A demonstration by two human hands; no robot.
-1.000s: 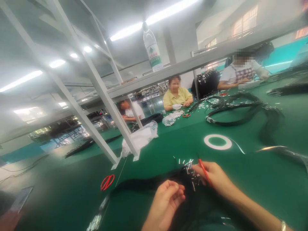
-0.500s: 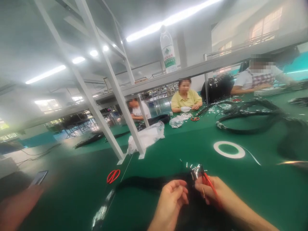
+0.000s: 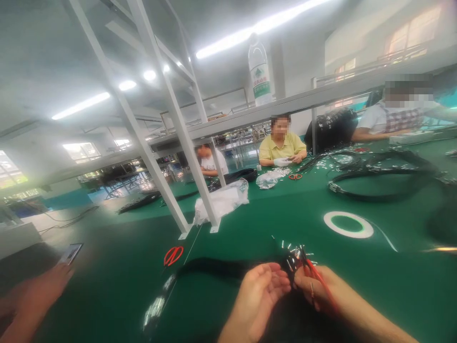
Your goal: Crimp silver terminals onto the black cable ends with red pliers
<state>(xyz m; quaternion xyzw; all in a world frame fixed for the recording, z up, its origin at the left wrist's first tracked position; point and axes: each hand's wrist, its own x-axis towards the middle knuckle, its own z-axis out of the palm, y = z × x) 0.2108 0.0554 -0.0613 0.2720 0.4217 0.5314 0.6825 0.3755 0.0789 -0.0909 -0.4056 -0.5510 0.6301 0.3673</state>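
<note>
In the head view my right hand (image 3: 321, 286) is closed around red-handled pliers (image 3: 319, 281), their dark jaws angled up and left. The jaws are beside the silvery ends (image 3: 294, 255) of a bundle of thin black cables (image 3: 217, 267), which stretches left across the green table. My left hand (image 3: 262, 293) is just left of the pliers, palm partly turned up and fingers loosely extended; nothing shows in it. Whether its fingertips touch the cables I cannot tell. The bundle's middle is dark and blurred between my hands.
Red-handled scissors (image 3: 173, 256) lie to the left, near shiny cable ends (image 3: 155, 307). A white tape roll (image 3: 348, 225) lies right. Metal posts (image 3: 178, 114) carry a shelf with a water bottle (image 3: 260, 71). Another person's hand (image 3: 53, 281) is by a phone (image 3: 73, 253); co-workers sit opposite.
My left hand's fingers have uncurled and straightened towards the cable ends. My right hand keeps the pliers. The whole view has shifted slightly, and the other person's hand at left shows more clearly.
</note>
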